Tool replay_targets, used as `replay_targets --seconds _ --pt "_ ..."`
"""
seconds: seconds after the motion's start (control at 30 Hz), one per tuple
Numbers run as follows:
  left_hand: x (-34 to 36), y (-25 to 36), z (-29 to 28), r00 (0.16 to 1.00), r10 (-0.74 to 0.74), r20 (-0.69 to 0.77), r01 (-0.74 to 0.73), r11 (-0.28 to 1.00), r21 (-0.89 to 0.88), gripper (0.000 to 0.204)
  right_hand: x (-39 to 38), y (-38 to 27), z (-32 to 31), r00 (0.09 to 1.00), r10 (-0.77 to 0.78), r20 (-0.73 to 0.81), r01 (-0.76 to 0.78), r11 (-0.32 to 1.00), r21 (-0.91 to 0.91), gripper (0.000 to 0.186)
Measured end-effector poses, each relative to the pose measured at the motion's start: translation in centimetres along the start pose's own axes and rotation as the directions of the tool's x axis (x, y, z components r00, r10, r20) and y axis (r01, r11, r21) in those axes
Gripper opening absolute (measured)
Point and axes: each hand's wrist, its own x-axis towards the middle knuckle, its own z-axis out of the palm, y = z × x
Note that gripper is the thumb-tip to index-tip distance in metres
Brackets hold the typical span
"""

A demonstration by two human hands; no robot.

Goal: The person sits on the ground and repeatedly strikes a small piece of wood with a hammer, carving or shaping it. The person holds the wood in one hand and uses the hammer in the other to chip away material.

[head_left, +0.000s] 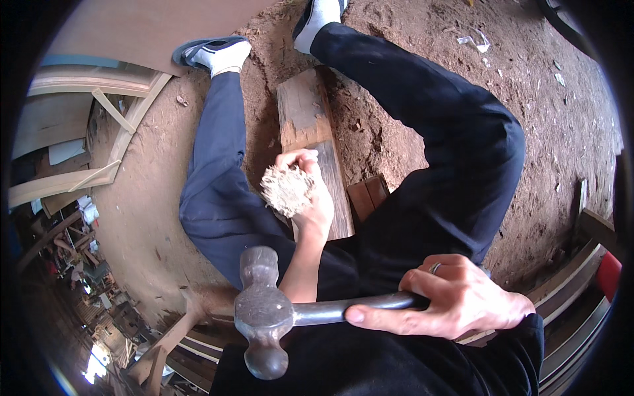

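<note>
My right hand (456,297) is wrapped round the handle of a ball-peen hammer (267,310), thumb lying along the shaft. The metal head is held up close in front of my body. Farther forward, my left hand (314,191) is closed on a wooden handle (288,190) whose frayed, splayed end faces up. The rest of that tool is hidden below the hand. Beneath the left hand a long wooden board (304,115) lies between my legs, its far part bare and rough, its near part darker.
A short brown wood block (368,197) lies beside the board, near my right thigh. Wooden frames (122,125) stand at the left. Slatted wood (574,290) is at the lower right, with a red object (609,276). White scraps (477,43) lie on the dirt floor.
</note>
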Motion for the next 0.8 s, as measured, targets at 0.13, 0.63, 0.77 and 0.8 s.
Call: replay_targets --seconds 0.13,0.63,0.77,0.8 --pt "2.0 1.4 -0.5 0.999 -0.044 0.023 0.045 0.998 -0.041 0.005 -0.5 -0.7 1.2 1.0 -0.015 -0.012 0.014 0.998 -0.064 0.076" --pt "4.5 1.0 -0.9 0.998 -0.057 0.004 0.057 0.996 -0.068 0.011 1.4 -0.7 1.3 0.966 0.019 -0.258 -0.052 0.991 -0.124 0.072" --pt "4.0 1.1 -1.2 0.999 -0.033 0.001 0.033 0.998 -0.056 0.011 2.9 -1.2 1.4 0.958 -0.019 -0.286 -0.025 0.988 -0.151 0.075" --pt "3.7 0.7 -1.3 0.999 -0.031 -0.014 0.03 0.996 -0.088 0.009 2.8 -0.8 1.7 0.971 0.04 -0.234 -0.074 0.988 -0.138 0.076"
